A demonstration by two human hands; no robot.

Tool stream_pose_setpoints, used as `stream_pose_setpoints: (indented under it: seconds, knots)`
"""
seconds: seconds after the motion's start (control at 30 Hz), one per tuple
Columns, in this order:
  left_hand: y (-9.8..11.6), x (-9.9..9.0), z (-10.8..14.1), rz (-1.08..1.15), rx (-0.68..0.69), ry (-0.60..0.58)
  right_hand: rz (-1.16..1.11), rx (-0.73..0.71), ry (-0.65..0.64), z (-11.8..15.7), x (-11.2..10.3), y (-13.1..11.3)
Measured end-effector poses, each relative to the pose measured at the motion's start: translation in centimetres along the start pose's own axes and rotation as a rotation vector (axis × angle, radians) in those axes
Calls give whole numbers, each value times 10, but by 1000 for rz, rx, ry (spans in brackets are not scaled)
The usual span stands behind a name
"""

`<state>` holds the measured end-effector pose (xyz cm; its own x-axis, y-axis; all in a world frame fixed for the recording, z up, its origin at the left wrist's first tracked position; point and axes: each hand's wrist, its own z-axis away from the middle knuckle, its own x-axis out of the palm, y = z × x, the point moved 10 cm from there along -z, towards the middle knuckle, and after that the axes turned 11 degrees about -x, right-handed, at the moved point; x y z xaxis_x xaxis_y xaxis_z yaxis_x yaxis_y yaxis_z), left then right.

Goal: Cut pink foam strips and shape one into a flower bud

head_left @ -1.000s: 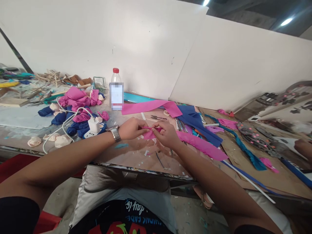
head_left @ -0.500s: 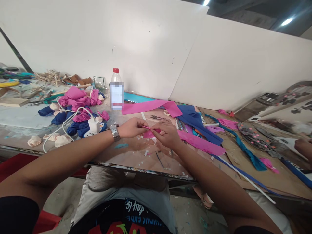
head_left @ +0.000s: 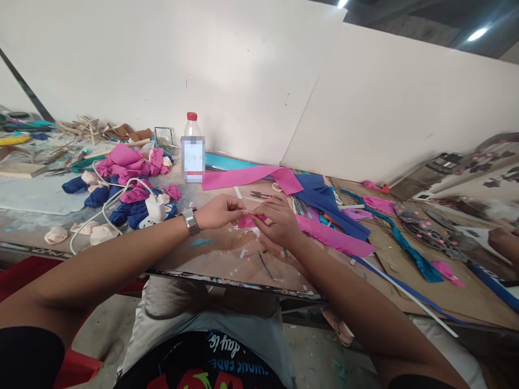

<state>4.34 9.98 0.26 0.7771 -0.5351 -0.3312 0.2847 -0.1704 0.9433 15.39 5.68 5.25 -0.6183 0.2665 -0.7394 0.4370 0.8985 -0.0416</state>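
Observation:
Close together over the middle of the table, my left hand (head_left: 222,211) and my right hand (head_left: 279,219) pinch the end of a pink fabric strip (head_left: 336,236). The strip runs from under my right hand towards the right along the tabletop. A small part of the pink fabric shows below my fingertips; the exact fold between them is hidden. Behind my hands lies another pink strip (head_left: 243,177), folded over at its right end. Blue fabric (head_left: 320,197) lies to the right of it, beside several pens and tools.
A red-capped bottle (head_left: 192,129) stands near the white wall. Pink, blue and cream fabric bundles (head_left: 125,162) lie left with a white power cord and plug (head_left: 156,207). A white stick (head_left: 421,305) crosses the right front edge. Another person's hand (head_left: 503,243) is at far right.
My fingertips have shifted very slightly on the pink strip, with less of its folded edge showing between them. The other person's hand at far right has moved a little.

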Motion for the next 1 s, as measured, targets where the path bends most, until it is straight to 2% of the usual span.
stream_pose_setpoints:
  seconds: [0.2,0.43,0.6,0.77,1.0]
  knots:
    - [8,0,3,-102,101,53,-11,49,-4,-1,0,0]
    - [29,-2,18,-374,259,190,-100,106,34,-2,0,3]
    - [37,-1,22,-561,312,249,-175,137,51,-2,3,7]
    - [37,2,23,-663,350,257,-220,160,65,-3,2,8]
    - [39,4,24,-687,386,241,-273,198,68,-2,4,11]
